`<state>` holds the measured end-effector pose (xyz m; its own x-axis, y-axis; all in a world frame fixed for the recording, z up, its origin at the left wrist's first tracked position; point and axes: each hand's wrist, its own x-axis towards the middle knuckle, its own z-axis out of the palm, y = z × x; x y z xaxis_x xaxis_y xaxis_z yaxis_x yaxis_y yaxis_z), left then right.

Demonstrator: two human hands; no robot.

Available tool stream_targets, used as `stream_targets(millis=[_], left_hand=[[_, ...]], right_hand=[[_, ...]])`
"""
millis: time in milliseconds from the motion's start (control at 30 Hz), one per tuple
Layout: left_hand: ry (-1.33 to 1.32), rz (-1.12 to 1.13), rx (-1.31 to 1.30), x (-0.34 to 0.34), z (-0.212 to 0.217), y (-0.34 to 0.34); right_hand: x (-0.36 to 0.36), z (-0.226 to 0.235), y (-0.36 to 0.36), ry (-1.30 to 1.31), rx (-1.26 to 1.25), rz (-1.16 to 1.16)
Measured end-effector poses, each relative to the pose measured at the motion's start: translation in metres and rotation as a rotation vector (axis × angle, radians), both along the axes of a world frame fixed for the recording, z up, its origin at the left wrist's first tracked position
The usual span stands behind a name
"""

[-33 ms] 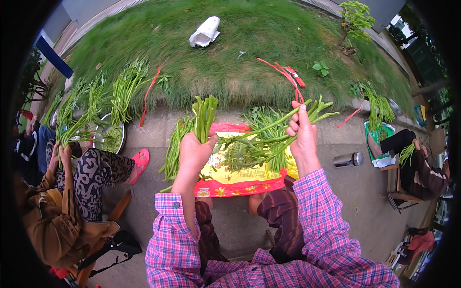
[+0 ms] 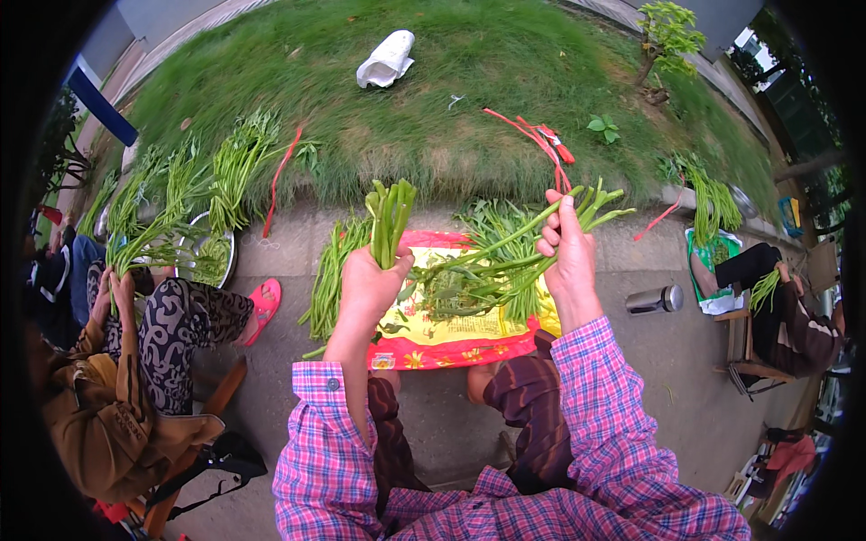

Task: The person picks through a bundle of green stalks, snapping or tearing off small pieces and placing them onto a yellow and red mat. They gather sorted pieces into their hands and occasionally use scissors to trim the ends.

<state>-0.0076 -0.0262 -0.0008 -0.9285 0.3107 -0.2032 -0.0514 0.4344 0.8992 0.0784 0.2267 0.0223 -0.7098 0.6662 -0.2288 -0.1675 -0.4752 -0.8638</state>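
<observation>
Above the dark brown striped trousers [image 2: 532,406], the left hand [image 2: 372,293] is closed round an upright bundle of thick, cut green stems [image 2: 390,221] by the left edge of a yellow-and-red printed plastic sheet [image 2: 442,334]. Over that sheet, the right hand [image 2: 568,257] grips a looser spray of slender green leafy stalks [image 2: 516,266] between thumb and curled fingers. Both bunches look light, springy along the stem, limp in the leaf and easily bruised; bare stem seems the surest hold. Beyond, 1 rolled white bag [image 2: 383,61] lies on the grass [image 2: 487,54].

The head-worn fisheye looks down from near above left hand [image 2: 372,284] and right hand [image 2: 571,252].
</observation>
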Motion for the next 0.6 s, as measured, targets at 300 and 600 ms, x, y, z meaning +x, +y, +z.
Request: stream_targets(millis=[300, 600], left_hand=[[0.139, -0.338, -0.080, 0.023, -0.013, 0.024], [-0.108, 0.046, 0.258, 0.004, 0.006, 0.009]], right_hand=[[0.001, 0.006, -0.032, -0.036, 0.006, 0.241], [0.004, -0.005, -0.025, -0.433, 0.655, 0.404]])
